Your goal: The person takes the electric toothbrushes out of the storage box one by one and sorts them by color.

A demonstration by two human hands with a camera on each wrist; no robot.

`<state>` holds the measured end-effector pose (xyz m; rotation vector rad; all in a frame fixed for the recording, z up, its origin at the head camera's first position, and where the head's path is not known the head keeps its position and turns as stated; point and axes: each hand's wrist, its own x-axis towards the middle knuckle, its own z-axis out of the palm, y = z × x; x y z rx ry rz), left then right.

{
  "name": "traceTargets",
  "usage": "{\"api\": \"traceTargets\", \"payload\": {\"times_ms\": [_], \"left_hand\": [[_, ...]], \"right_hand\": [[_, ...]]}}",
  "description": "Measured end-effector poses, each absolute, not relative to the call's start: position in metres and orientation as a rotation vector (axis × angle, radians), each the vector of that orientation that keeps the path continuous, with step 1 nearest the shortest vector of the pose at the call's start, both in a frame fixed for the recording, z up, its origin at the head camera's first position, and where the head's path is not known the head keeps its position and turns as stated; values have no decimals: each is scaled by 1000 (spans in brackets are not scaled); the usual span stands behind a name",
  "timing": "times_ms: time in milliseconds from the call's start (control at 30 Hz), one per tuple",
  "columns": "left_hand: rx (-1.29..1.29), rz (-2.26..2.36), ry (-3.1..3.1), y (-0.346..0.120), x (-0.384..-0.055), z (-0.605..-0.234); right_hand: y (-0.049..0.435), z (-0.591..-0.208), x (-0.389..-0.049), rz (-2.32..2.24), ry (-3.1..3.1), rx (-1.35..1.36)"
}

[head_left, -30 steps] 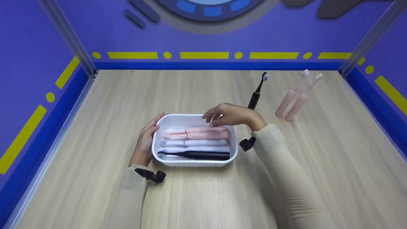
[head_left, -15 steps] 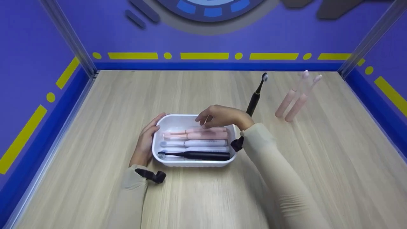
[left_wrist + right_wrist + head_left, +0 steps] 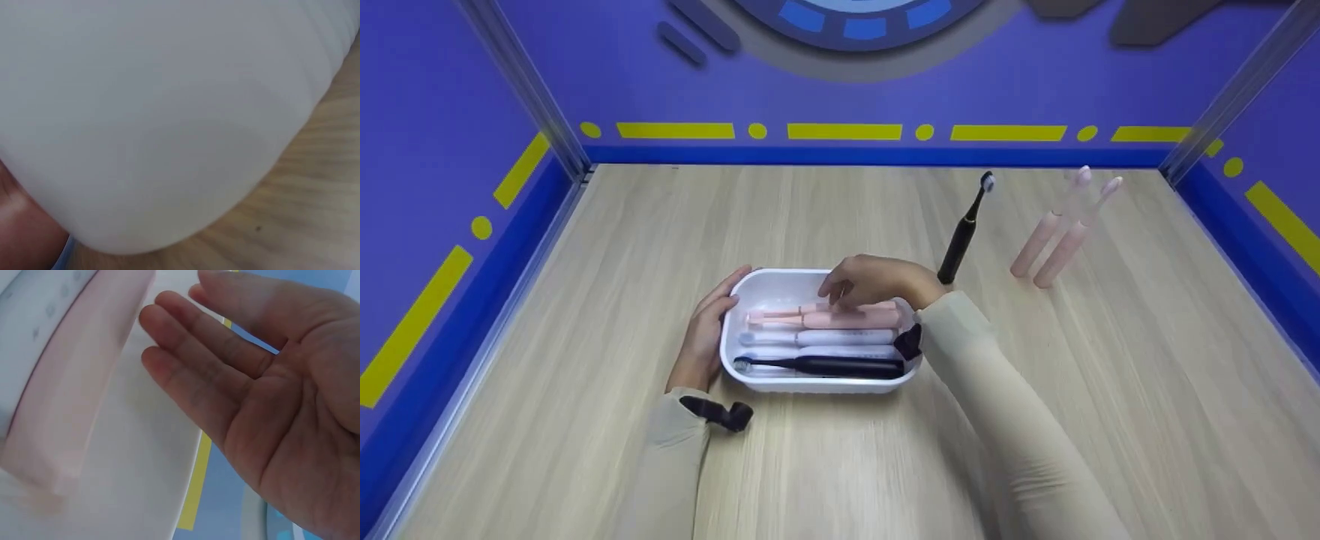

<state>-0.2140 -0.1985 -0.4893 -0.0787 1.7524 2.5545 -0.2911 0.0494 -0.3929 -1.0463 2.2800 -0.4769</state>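
on the counter (image 3: 547,337), a white box (image 3: 821,385) holds pink toothbrushes (image 3: 851,320), white toothbrushes (image 3: 846,337) and a black toothbrush (image 3: 851,367) side by side. the left hand (image 3: 703,330) rests against its left end, thumb and fingers apart; the right hand (image 3: 874,280) hangs just above the pink toothbrushes, its loosely bent fingers apart. to the right are another black toothbrush (image 3: 958,247) and two paler pink toothbrushes (image 3: 1061,255).

"What fills twelve o'clock?"
"A purple-blue wall (image 3: 585,75), yellow dashes and dots (image 3: 844,131) near its foot, a cut-off blue ring design (image 3: 862,28) above."
"And around it?"
"Similar panels (image 3: 420,112) at nine and three, metal posts (image 3: 519,75) in the corners at ten and two, a pale wood-grain tabletop (image 3: 735,217) between."
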Motion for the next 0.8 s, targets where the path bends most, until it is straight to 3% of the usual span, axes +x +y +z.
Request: {"api": "traceTargets", "payload": {"times_ms": [800], "left_hand": [[-100,2525,1775,-199,-214,-489]], "right_hand": [[38,-401,-283,-399,2301,-1034]]}}
